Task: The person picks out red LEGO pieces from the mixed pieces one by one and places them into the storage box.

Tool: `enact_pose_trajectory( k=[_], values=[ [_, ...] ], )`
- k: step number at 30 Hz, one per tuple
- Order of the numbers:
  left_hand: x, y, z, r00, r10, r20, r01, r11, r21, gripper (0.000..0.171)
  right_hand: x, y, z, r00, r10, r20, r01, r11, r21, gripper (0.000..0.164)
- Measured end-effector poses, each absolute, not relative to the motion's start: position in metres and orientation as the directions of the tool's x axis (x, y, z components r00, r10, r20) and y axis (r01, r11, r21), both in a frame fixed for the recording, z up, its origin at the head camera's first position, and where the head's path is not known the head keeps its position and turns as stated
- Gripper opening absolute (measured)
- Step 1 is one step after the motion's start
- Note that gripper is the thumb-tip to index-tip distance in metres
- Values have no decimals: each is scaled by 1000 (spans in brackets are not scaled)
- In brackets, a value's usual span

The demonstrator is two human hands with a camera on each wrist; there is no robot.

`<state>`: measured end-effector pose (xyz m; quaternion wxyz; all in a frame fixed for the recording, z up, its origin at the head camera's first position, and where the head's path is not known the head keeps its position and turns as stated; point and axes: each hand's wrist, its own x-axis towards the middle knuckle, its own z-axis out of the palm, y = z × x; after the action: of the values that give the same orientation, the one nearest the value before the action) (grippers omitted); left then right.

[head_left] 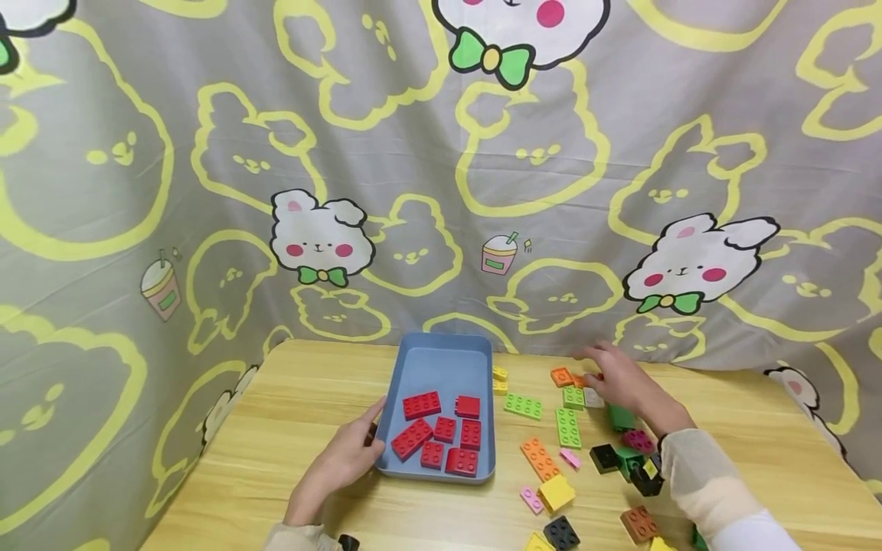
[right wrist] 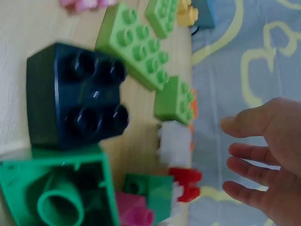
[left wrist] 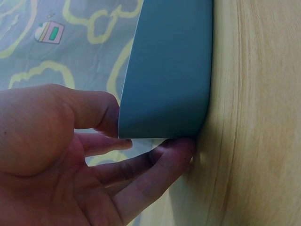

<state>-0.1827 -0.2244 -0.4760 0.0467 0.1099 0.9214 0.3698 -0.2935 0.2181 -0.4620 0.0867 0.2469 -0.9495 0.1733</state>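
Observation:
My left hand (head_left: pixel 347 453) holds the blue tray (head_left: pixel 437 346) at its left side, near the front corner. Up close in the left wrist view, the thumb lies at the tray's rim and the fingertips meet the lower wall. Several red toy bricks (head_left: pixel 422 405) lie inside the tray. At the back right, my right hand (head_left: pixel 623 380) hovers with loosely bent fingers and nothing in its grasp. Close by it are a red brick (right wrist: pixel 186 183), a white brick (right wrist: pixel 175 143) and a light green brick (right wrist: pixel 173 100).
Loose bricks spread over the table right of the tray, among them an orange one (head_left: pixel 540 458), a yellow one (head_left: pixel 556 493), a black one (head_left: pixel 561 533) and a brown one (head_left: pixel 639 524). A patterned cloth (head_left: pixel 413 153) hangs along the table's back edge and left side.

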Motion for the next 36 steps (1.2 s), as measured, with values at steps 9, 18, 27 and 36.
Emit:
enact_pose_trajectory(
  k=[9,18,27,36],
  values=[
    [-181,-224,-474,-967,255,4,184,686,704,69,-298,233,-481,-886,-435,161,-464,832,-305,30],
    [-183,-225,-476,-965,263,1,188,687,702,69,-301,238,-480,-911,-407,61,-403,851,-337,30],
    [-183,-225,-477,-965,260,-3,183,685,705,69,-300,241,-484,-891,-446,85,-452,850,-271,24],
    [-183,-225,-476,-966,258,3,186,687,702,68,-300,240,-475,-908,-412,71,-414,863,-291,34]
  ],
)
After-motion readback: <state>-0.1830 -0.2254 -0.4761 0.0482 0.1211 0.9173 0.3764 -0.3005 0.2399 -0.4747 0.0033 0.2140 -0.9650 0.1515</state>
